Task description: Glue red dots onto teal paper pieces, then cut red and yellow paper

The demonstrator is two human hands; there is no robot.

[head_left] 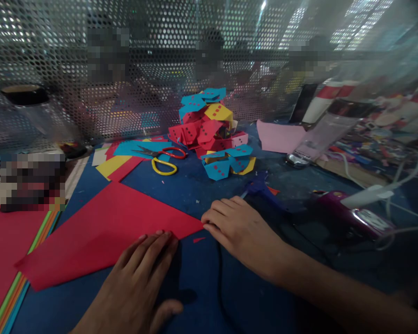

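A red paper sheet (101, 232) lies flat on the blue table top (195, 190). My left hand (139, 283) rests palm down at the sheet's near edge, fingers stretched out and fingertips pressing the paper. My right hand (235, 227) lies at the sheet's right corner with fingers curled down onto the corner tip. A tiny red paper scrap (198, 240) sits between the two hands.
Behind stands a pile of folded red, blue and yellow paper pieces (211, 130). Scissors with red and yellow handles (163, 160) lie on coloured sheets. A blue glue gun (261, 188) and a purple device (355, 218) with cables are at right. A paper stack (7, 260) lies left.
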